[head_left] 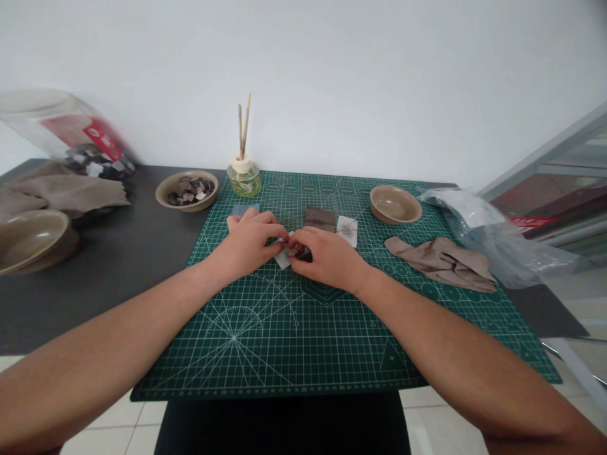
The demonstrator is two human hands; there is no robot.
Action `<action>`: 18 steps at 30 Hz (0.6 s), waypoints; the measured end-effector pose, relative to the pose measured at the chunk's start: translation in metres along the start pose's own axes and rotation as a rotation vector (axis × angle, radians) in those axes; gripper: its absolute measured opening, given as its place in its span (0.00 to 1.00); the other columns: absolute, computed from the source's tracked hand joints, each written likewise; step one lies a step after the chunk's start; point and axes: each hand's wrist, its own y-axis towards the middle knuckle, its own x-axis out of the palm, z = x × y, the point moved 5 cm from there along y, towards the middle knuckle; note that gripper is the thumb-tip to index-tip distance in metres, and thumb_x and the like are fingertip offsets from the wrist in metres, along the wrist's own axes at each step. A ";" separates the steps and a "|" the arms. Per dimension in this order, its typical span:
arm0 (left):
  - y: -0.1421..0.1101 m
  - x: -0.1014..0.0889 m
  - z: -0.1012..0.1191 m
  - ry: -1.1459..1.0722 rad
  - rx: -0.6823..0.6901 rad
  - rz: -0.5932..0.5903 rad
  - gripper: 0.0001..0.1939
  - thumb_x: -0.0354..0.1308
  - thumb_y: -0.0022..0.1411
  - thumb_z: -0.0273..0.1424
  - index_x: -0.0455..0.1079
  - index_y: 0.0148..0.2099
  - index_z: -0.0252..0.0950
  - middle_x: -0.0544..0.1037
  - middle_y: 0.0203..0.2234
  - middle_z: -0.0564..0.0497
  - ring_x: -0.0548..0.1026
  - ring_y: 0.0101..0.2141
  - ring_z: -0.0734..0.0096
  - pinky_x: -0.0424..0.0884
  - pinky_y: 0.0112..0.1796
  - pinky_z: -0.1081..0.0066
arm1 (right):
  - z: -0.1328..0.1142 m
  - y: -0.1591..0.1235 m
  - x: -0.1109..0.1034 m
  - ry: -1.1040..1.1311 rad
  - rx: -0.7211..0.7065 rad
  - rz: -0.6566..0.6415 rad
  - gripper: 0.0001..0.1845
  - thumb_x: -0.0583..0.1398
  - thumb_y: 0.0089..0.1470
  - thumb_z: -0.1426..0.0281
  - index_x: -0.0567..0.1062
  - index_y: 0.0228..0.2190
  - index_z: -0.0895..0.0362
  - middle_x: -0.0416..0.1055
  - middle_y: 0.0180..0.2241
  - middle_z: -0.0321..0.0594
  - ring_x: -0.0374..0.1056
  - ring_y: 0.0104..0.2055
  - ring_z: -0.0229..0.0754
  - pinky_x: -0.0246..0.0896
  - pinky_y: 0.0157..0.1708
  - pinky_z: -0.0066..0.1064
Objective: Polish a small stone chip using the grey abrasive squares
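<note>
Over the middle of a green cutting mat, my hands meet fingertip to fingertip. My left hand pinches at a small white paper piece. From the other side, my right hand is closed on a small brownish piece; its shape is mostly hidden by the fingers. Just beyond my right hand lie a dark brown square and a white square with faint lines. A blue-grey piece is partly covered behind my left hand.
A reed diffuser stands at the mat's back left, beside a bowl of dark and pale flakes. Another bowl, a brown cloth and a clear plastic bag are at right. Far left are a cloth, bowl and jar.
</note>
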 end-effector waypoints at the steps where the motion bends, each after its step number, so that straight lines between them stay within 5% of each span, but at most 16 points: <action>1: 0.000 -0.001 0.001 0.006 0.014 -0.002 0.12 0.56 0.68 0.35 0.81 0.42 0.43 0.79 0.44 0.47 0.67 0.48 0.50 0.53 0.43 0.55 | 0.000 0.001 0.001 -0.010 0.006 -0.005 0.07 0.63 0.61 0.69 0.77 0.42 0.56 0.76 0.40 0.39 0.71 0.40 0.42 0.60 0.40 0.33; 7: -0.003 0.000 0.008 0.046 0.087 -0.077 0.15 0.61 0.61 0.40 0.78 0.47 0.40 0.77 0.47 0.46 0.66 0.49 0.48 0.56 0.43 0.55 | 0.004 0.002 -0.001 -0.050 0.076 0.016 0.07 0.63 0.62 0.70 0.77 0.43 0.57 0.77 0.42 0.42 0.72 0.44 0.45 0.62 0.43 0.34; 18: 0.000 0.002 0.002 -0.098 -0.022 -0.135 0.17 0.63 0.63 0.44 0.79 0.51 0.45 0.78 0.49 0.48 0.66 0.50 0.48 0.58 0.45 0.54 | 0.006 0.002 -0.003 -0.041 0.114 0.034 0.07 0.66 0.61 0.69 0.79 0.42 0.58 0.77 0.42 0.42 0.74 0.46 0.46 0.64 0.46 0.35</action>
